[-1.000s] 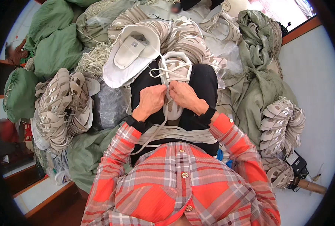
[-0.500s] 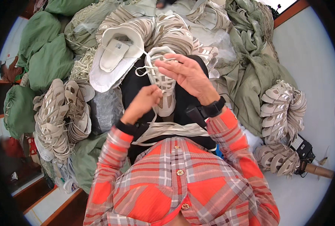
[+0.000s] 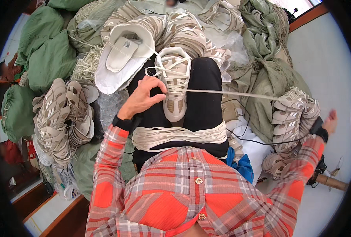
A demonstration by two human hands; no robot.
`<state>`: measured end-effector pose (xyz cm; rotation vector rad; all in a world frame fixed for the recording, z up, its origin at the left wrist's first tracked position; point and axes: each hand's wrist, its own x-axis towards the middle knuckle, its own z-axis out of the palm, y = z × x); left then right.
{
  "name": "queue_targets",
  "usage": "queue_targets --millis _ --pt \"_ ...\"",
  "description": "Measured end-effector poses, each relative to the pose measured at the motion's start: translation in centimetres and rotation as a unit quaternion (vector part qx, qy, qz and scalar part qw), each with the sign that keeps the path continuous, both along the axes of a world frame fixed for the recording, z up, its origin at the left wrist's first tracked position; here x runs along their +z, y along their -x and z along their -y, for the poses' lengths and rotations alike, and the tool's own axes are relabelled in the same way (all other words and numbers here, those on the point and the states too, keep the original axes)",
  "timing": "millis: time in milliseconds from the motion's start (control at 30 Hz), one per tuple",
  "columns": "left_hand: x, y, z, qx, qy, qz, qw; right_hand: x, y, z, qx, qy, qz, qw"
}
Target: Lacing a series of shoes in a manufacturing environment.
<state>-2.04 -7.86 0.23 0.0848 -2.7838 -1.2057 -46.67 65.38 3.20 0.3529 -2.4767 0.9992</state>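
Note:
A beige and white shoe upper (image 3: 174, 108), its front partly threaded with white lace, rests between my knees. My left hand (image 3: 144, 96) is at its left side, thumb and bent index finger closing on the edge near the laces. From the eyelets a pale shoelace (image 3: 230, 93) runs taut to the right. My right hand (image 3: 329, 123), blurred at the far right with the arm stretched out, is pulling that lace; its end is lost against the stacked uppers. A loose lace loop stands at the upper left of the shoe.
A bundle of white laces (image 3: 179, 136) lies across my thighs. Stacked uppers stand at left (image 3: 53, 118) and right (image 3: 288, 122). A large white-lined upper (image 3: 104, 81) lies beyond my left knee. Green sacks (image 3: 51, 65) and a black cable (image 3: 258, 143) are around.
My right hand has swung from above the shoe out to the far right, drawing the lace straight. My left hand has shifted slightly left and up beside the shoe.

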Motion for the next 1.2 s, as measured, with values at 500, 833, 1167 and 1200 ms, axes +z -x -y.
queue_targets --millis 500,833,1167,1200 --pt "-2.1 0.7 -2.9 0.047 0.13 -0.055 0.989 -5.2 -29.4 53.4 0.454 -0.138 -0.05 0.879" --pt "-2.7 1.9 -3.0 0.037 0.185 -0.056 0.98 -4.9 -27.7 56.8 0.426 -0.066 0.174 0.885" --pt "-2.6 0.3 -3.3 0.181 0.106 -0.07 0.975 -6.7 -28.7 52.6 0.328 0.038 0.272 0.904" --pt "-2.2 0.0 -3.4 0.17 0.081 -0.04 0.981 -6.5 -29.2 52.3 0.342 -0.021 0.281 0.896"
